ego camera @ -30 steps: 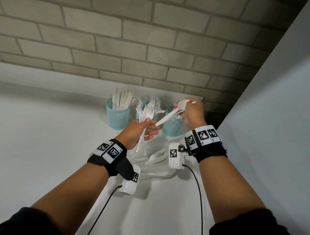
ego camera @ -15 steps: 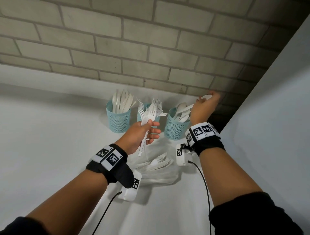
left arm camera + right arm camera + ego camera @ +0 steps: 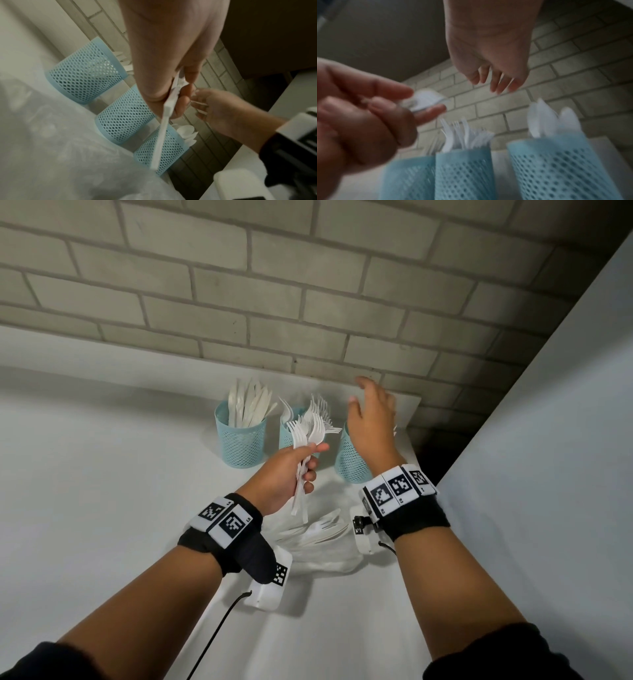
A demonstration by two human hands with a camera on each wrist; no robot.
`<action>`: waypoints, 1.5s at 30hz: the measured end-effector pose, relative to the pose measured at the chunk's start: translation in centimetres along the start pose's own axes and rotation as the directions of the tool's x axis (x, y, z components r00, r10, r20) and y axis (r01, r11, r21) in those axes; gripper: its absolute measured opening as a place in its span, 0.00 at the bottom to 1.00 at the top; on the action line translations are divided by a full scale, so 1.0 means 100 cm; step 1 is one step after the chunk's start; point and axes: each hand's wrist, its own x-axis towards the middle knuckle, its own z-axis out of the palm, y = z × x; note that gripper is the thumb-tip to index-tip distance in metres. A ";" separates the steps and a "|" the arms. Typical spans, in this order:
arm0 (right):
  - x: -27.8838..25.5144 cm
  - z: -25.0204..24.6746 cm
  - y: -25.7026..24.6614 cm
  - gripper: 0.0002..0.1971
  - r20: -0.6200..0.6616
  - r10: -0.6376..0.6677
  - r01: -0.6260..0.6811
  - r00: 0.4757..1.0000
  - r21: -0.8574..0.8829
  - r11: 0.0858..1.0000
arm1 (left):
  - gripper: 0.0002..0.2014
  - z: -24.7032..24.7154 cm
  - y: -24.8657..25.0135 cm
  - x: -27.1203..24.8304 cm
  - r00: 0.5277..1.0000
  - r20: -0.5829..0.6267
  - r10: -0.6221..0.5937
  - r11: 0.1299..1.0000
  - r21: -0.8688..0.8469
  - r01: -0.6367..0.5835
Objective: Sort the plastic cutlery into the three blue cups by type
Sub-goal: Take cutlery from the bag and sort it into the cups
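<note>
Several loose pieces of cutlery (image 3: 317, 530) lie nearest, on a clear bag (image 3: 329, 556) toward the worktop's (image 3: 102, 474) right edge, awaiting sorting. Beyond them the left hand (image 3: 287, 470) curls round a bundle of forks (image 3: 306, 436), probably gathered to drop together. Farther back, the right hand (image 3: 371, 419) hangs empty, fingers spread, above the spoon cup (image 3: 349, 463). Fork cup (image 3: 291, 433) and knife cup (image 3: 239, 440) stand beside it along the back edge.
</note>
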 end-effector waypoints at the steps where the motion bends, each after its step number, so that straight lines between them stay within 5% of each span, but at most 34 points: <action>1: -0.003 -0.002 -0.008 0.18 0.060 -0.025 0.017 0.998 0.135 0.991 | 0.15 0.000 0.001 -0.002 1.000 0.024 -0.018 0.998 -0.053 0.020; 3: -0.010 -0.005 -0.020 0.16 0.189 -0.025 -0.033 0.982 0.295 0.955 | 0.20 -0.001 0.005 -0.007 0.996 0.073 -0.045 0.990 -0.127 0.054; 9: -0.030 -0.004 -0.033 0.14 0.546 0.065 -0.310 0.835 0.371 0.875 | 0.43 -0.003 0.009 -0.016 0.986 0.163 -0.021 0.984 -0.173 0.050; 15: -0.044 0.001 -0.043 0.09 0.569 0.082 -0.364 0.818 0.401 0.841 | 0.49 -0.004 0.008 -0.025 0.987 0.138 -0.086 0.979 -0.171 0.109; 23: -0.065 0.008 -0.047 0.22 0.596 0.153 -0.363 0.788 0.249 0.898 | 0.49 -0.001 0.007 -0.033 0.989 -0.041 -0.139 0.990 0.027 0.140; 31: -0.065 0.013 -0.048 0.16 0.598 0.161 -0.216 0.785 0.021 0.976 | 0.37 0.008 0.002 -0.034 0.988 -0.156 -0.022 0.950 0.305 0.069; 35: -0.061 0.018 -0.043 0.13 0.597 0.222 -0.308 0.771 0.044 0.950 | 0.38 0.006 0.001 -0.032 0.991 -0.128 -0.025 0.942 0.329 0.066; 37: -0.058 0.019 -0.040 0.11 0.582 0.211 -0.321 0.786 0.092 0.943 | 0.39 0.000 -0.001 -0.030 0.990 -0.125 -0.058 0.923 0.372 0.101; 41: -0.055 0.020 -0.034 0.14 0.413 0.155 -0.259 0.897 0.209 0.943 | 0.33 -0.008 -0.004 -0.027 0.981 -0.136 -0.136 0.887 0.426 0.181; 45: -0.058 0.027 -0.030 0.17 0.285 0.156 -0.221 0.946 0.213 0.952 | 0.24 -0.009 -0.006 -0.023 0.988 -0.151 -0.026 0.900 0.427 0.089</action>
